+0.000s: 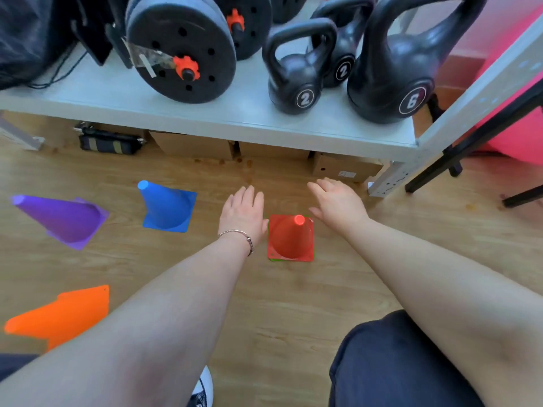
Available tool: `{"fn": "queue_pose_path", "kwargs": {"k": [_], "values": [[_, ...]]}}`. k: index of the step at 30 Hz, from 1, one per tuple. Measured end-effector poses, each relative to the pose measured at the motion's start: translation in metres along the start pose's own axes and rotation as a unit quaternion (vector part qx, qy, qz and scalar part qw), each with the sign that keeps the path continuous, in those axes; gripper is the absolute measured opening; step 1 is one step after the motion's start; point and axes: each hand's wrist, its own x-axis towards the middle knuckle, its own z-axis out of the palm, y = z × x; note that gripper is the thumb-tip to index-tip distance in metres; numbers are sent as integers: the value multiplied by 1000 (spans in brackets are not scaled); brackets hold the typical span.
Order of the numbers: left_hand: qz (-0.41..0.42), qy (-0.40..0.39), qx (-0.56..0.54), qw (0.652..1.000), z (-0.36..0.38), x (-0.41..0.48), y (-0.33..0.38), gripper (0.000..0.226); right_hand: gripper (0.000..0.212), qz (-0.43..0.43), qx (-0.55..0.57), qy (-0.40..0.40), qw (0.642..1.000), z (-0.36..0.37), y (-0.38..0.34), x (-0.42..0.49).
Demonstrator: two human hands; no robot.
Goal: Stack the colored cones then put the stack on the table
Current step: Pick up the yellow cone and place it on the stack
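A red cone [291,239] stands upright on the wooden floor, with a thin green edge of another cone showing under its base. My left hand [244,212] hovers flat just left of it, fingers apart, holding nothing. My right hand [338,199] is spread open just right of and beyond the red cone, also holding nothing. A blue cone [166,207] stands upright further left. A purple cone [63,220] stands at the far left. An orange cone [64,314] sits at the lower left near my left forearm.
A low grey shelf [205,113] runs across the back, carrying black kettlebells [296,74] and weight plates [182,48]. Cardboard boxes [343,168] sit under it. A black stand leg [458,154] is at right. My knee [390,362] is at bottom right.
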Motion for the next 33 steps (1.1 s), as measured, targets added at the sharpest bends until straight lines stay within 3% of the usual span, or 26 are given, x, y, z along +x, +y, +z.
{"fn": "queue_pose_path", "kwargs": {"k": [9,20,26,30,33], "values": [[-118,50,65,990,-37,-34,-62,71,67,-78,-32,125,989,-23,-78,17],[-267,32,79,960,-15,-147,-183,76,69,-157,30,52,986,27,-208,15],[-386,-8,35,922,23,-219,-216,80,71,-151,92,-44,983,83,-268,-18],[-386,-92,11,918,56,-248,-214,79,62,-143,60,-185,970,118,-286,-41],[-351,-142,-15,925,79,-258,-209,75,59,-123,34,-322,938,136,-299,-52]]}}
